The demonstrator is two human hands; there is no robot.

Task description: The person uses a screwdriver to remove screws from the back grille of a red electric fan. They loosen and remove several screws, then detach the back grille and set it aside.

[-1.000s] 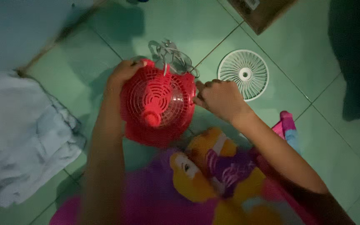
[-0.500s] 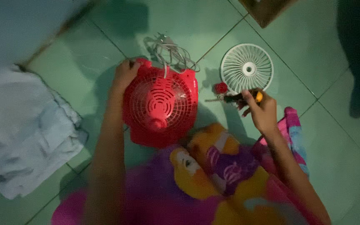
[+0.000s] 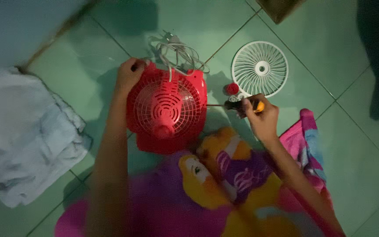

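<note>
Both forearms are bare from the lower edge of the view up to the wrists, with no sleeve, watch or bracelet showing on them. The left hand [image 3: 130, 73] and the right hand [image 3: 260, 119] wear no gloves or rings that can be made out in the dim light. Below the arms lies brightly printed clothing [image 3: 207, 193], pink and purple with a yellow-haired cartoon figure, probably a dress or skirt.

Red fan housing [image 3: 166, 109], white round grille [image 3: 260, 69], green tiled floor [image 3: 356, 145], pale crumpled cloth [image 3: 23, 131].
</note>
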